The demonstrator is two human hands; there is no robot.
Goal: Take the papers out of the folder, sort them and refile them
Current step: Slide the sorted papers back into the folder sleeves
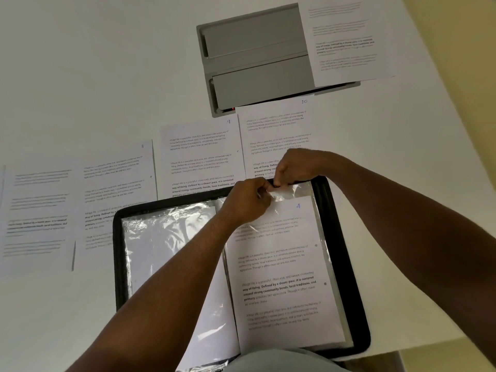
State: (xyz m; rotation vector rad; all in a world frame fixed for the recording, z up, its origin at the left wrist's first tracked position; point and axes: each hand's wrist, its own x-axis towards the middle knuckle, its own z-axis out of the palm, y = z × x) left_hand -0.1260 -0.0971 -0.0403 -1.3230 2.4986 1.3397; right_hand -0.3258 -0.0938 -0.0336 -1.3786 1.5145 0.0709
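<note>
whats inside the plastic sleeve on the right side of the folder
A printed sheet marked 4 sits in the right sleeve, whose top both hands pinch. Any sheets behind it are hidden.

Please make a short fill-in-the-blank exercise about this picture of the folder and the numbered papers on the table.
1. Both hands, the left hand and the right hand, pinch the top edge of the plastic ____.
2. The sheet in the folder under the hands bears the handwritten number ____.
3. The sheet just beyond the right hand is numbered ____.
4. The sheet to the left of that one is numbered ____.

Missing words: sleeve; 4; 10; 9
</note>
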